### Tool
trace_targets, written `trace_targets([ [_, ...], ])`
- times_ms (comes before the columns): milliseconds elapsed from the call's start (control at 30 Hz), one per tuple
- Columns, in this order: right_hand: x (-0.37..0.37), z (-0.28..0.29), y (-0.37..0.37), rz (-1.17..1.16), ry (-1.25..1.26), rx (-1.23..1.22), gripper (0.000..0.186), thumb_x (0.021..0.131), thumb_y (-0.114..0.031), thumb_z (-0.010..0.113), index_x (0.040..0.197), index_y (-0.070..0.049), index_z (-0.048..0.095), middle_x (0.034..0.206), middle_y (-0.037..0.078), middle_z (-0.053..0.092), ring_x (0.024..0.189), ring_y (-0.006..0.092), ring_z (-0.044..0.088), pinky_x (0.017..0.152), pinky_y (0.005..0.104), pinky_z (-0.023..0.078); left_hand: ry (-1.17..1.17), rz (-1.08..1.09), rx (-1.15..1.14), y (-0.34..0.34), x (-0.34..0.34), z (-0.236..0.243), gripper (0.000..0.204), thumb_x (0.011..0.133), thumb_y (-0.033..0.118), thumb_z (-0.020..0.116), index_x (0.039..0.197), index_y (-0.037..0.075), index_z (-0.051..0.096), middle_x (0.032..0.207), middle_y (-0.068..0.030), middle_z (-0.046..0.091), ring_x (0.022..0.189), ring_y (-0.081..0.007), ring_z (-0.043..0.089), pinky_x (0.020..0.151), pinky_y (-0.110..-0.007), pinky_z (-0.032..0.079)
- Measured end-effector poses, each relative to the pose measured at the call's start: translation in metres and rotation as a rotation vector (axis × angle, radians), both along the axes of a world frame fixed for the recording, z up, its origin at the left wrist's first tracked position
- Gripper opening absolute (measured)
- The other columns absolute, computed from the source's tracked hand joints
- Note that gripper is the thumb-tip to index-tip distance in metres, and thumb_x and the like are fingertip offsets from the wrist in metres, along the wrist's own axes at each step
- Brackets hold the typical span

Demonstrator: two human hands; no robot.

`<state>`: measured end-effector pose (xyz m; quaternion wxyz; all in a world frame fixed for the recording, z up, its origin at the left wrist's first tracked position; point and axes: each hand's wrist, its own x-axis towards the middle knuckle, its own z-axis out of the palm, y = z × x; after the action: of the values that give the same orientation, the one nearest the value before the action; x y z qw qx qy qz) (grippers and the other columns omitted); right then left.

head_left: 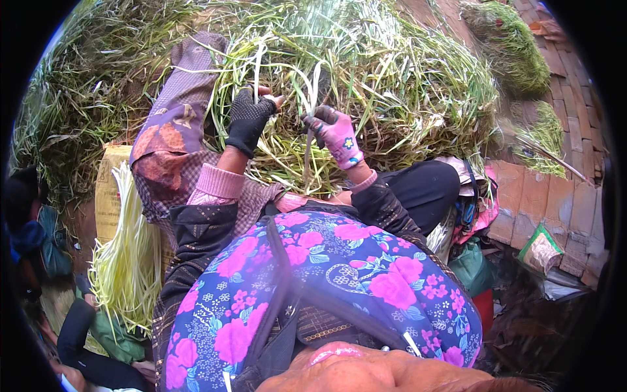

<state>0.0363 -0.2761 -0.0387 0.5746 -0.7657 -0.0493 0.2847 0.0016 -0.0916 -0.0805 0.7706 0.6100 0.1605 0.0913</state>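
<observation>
Big green leaf pile (392, 85) behind, left hand (248, 121) in black glove and right hand (336, 134) in pink glove both closed around long pale green stalks (308, 157)

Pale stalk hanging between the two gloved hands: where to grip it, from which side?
Grip the pale stalk on its free lower stretch, just under the right hand in the pink glove, coming from the person's side. It hangs near vertical and clear of the green pile there; higher up, both hands, including the left hand in the black glove, crowd it.
</observation>
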Motion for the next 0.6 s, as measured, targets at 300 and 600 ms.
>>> trace_targets([
  [300, -0.008, -0.019, 0.02, 0.152, -0.042, -0.034, 0.02, 0.076, -0.018, 0.074, 0.083, -0.002, 0.063, 0.07, 0.001, 0.063, 0.06, 0.0063, 0.054, 0.055, 0.0211, 0.044, 0.082, -0.083, 0.501, -0.01, -0.005, 0.007, 0.04, 0.06, 0.024, 0.075, 0.088, 0.002, 0.057, 0.071, -0.0073, 0.055, 0.064, -0.018, 0.054, 0.059, -0.03, 0.045],
  [600, -0.008, -0.067, 0.002, 0.156, -0.035, 0.044, 0.019, 0.073, -0.016, 0.073, 0.076, -0.002, 0.061, 0.066, 0.005, 0.062, 0.056, 0.0141, 0.057, 0.051, 0.0279, 0.045, -0.092, -0.112, 0.348, 0.012, -0.006, 0.019, 0.025, 0.065, 0.014, 0.071, 0.08, 0.003, 0.055, 0.066, -0.0043, 0.05, 0.057, -0.0155, 0.05, 0.054, -0.029, 0.042],
])
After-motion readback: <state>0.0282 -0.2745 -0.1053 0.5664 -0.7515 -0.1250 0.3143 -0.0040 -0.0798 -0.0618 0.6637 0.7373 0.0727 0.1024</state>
